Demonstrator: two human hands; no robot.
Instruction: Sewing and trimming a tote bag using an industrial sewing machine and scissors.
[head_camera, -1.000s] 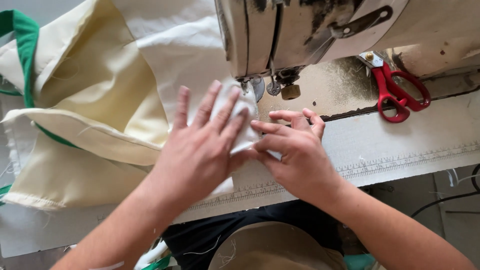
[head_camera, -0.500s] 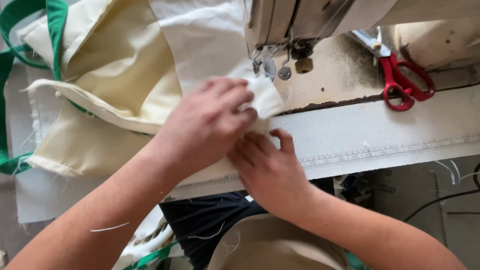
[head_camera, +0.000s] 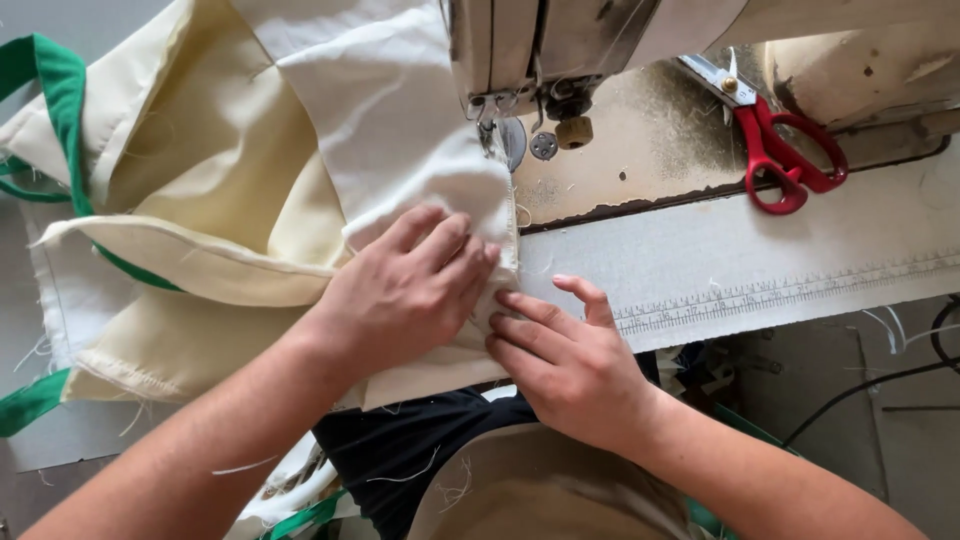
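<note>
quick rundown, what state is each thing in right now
left hand: flat, pressing the white cloth
right hand: fingers pinching the cloth's edge
white cloth: folded, fed under the presser foot
presser foot: at the cloth; down or up unclear
scissors: closed, lying on the machine bed
cream cloth: bunched at left, green trim
</note>
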